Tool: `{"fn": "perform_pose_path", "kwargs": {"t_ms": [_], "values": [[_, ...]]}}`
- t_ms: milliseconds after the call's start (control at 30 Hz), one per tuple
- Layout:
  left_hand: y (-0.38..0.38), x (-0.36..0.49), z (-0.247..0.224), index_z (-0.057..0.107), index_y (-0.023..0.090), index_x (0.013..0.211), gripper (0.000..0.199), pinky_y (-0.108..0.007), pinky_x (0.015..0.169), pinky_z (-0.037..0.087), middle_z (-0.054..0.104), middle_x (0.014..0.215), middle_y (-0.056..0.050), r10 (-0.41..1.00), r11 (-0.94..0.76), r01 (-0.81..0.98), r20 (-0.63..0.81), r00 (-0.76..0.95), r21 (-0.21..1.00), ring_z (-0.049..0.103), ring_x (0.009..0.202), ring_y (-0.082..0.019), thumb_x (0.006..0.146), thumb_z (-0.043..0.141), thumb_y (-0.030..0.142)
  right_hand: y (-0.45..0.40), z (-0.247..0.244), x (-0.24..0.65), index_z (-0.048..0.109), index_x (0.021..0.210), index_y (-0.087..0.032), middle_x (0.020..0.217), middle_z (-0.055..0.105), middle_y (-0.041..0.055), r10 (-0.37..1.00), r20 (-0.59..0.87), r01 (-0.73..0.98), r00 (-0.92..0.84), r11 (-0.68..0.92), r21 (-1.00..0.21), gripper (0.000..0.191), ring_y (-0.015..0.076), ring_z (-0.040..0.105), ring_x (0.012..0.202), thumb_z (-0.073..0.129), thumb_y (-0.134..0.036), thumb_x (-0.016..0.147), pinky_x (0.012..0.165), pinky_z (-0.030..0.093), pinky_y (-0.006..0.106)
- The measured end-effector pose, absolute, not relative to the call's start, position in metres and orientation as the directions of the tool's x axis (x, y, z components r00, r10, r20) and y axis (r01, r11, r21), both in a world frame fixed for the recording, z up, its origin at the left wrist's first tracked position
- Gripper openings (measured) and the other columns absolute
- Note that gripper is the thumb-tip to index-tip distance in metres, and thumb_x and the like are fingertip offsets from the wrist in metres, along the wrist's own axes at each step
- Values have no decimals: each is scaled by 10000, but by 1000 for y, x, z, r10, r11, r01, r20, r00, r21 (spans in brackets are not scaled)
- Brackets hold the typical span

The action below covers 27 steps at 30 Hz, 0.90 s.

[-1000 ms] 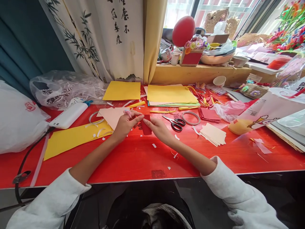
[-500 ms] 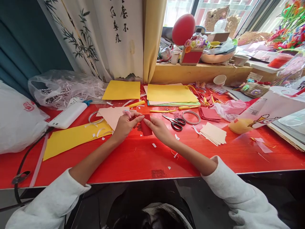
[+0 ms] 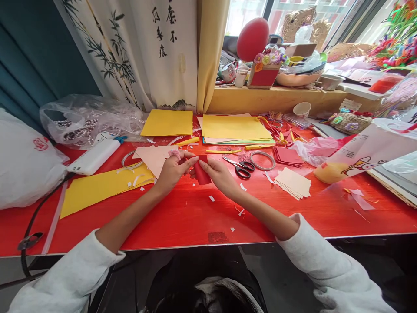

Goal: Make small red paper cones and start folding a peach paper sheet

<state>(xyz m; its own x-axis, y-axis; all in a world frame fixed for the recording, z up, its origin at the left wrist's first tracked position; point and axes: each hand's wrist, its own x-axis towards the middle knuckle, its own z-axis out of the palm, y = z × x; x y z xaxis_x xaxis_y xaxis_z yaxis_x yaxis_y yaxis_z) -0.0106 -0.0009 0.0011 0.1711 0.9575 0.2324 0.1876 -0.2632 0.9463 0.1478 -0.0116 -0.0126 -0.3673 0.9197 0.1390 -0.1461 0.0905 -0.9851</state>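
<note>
And there's the red paper (image 3: 203, 174) between your hands over the red table (image 3: 182, 221), left hand (image 3: 172, 170) pinching its far left corner, right hand (image 3: 217, 174) gripping its right edge, long axis running far to near.

Bamboo-painted curtain (image 3: 146, 74), red balloon (image 3: 253, 40) near window (image 3: 244, 17), drink cup (image 3: 368, 148), clear bag (image 3: 94, 119)
</note>
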Motion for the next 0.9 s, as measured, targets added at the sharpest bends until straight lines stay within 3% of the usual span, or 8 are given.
{"fn": "perform_pose_path", "kwargs": {"t_ms": [233,467,733,900], "values": [[0,-11,2,586,158,771,233,-247,596,368,486,644,42,959,-251,194,216,185,948,440,579,-82,781,635,385,-9,-18,149,602,867,-183,845,707,57,925,129,-149,-358,80,-986,370,172,682,744,579,-550,829,708,547,310],[-1,-12,3,546,162,691,226,-256,616,349,475,635,38,946,-294,215,253,201,931,428,608,-89,793,623,348,-8,-17,151,578,847,-178,826,689,59,927,133,-82,-351,111,-990,348,171,673,740,548,-525,861,671,531,295],[0,-13,1,557,164,691,237,-260,618,337,471,653,32,948,-298,257,252,196,919,416,613,-96,788,630,368,-11,-17,153,517,948,-216,782,666,13,954,143,59,-263,164,-985,326,175,653,743,560,-525,853,650,509,294],[0,-13,3,596,164,713,273,-259,636,349,519,692,15,936,-319,299,249,249,899,428,635,-106,788,636,423,-7,-14,157,511,1034,-234,924,668,19,932,255,87,-256,285,-954,259,164,638,872,557,-438,880,769,492,294]]}}
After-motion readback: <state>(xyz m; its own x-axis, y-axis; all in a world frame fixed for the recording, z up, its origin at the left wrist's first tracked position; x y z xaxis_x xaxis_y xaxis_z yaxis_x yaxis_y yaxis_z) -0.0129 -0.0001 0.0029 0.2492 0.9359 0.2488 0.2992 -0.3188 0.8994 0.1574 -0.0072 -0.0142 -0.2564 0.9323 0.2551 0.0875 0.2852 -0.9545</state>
